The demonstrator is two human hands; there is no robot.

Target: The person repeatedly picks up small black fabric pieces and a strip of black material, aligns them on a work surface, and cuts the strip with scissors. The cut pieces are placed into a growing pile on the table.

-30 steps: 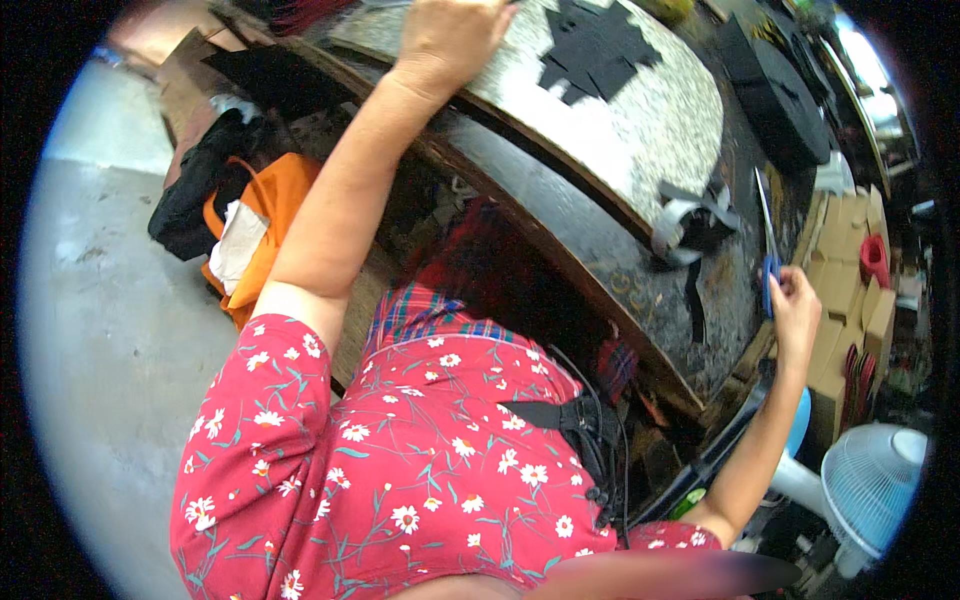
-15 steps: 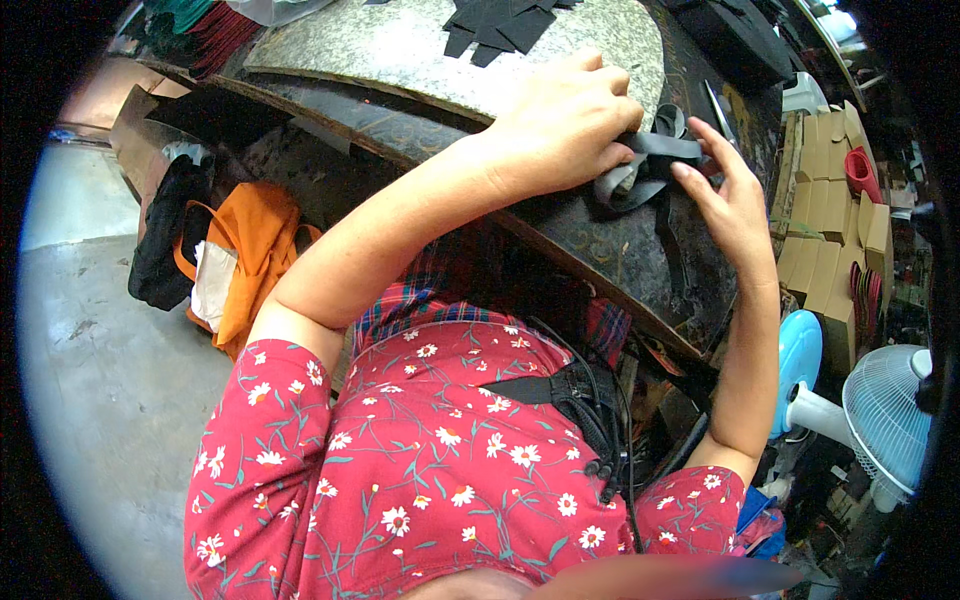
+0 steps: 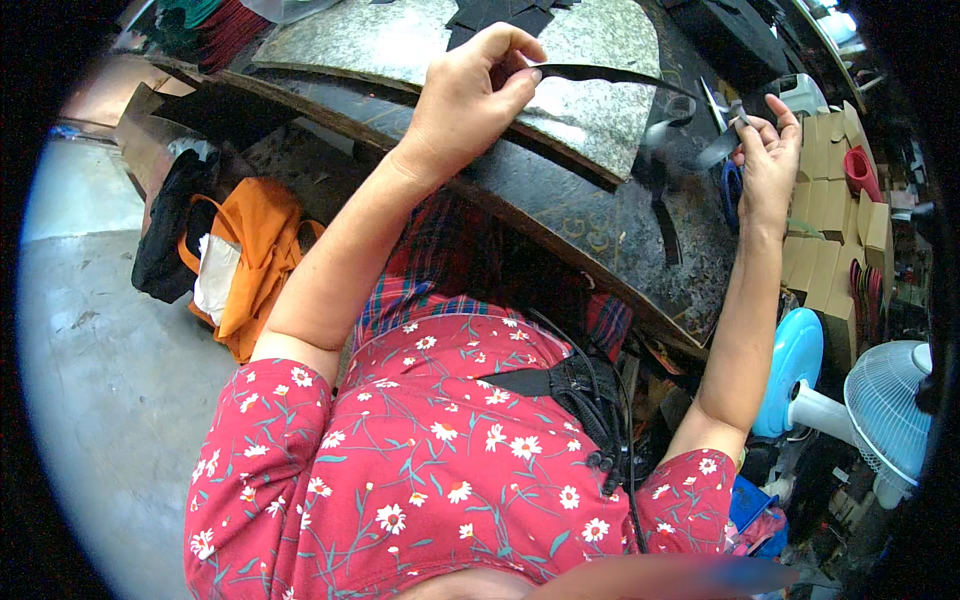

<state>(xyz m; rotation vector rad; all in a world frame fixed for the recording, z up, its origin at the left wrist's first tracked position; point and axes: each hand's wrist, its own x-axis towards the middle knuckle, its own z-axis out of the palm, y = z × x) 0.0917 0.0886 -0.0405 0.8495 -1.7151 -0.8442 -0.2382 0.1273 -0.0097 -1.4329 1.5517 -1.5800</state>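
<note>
Black strip [image 3: 610, 73] pinched in my left hand [image 3: 475, 95], running over the speckled slab [image 3: 590, 120] on the bench [image 3: 560, 215] toward my right hand [image 3: 768, 160], which grasps a grey band [image 3: 715, 153] near blue-handled scissors [image 3: 732, 192].

Crowded to Our Right

On our left we see a smooth grey floor [image 3: 95, 370], paler toward its far end. Before us stands a dark, scuffed table [image 3: 615, 220] edged in worn brown wood. On our right we have tan cardboard boxes [image 3: 824, 275] and a blue-and-white caged fan [image 3: 885, 400], with bright light [image 3: 840, 26] beyond.
</note>
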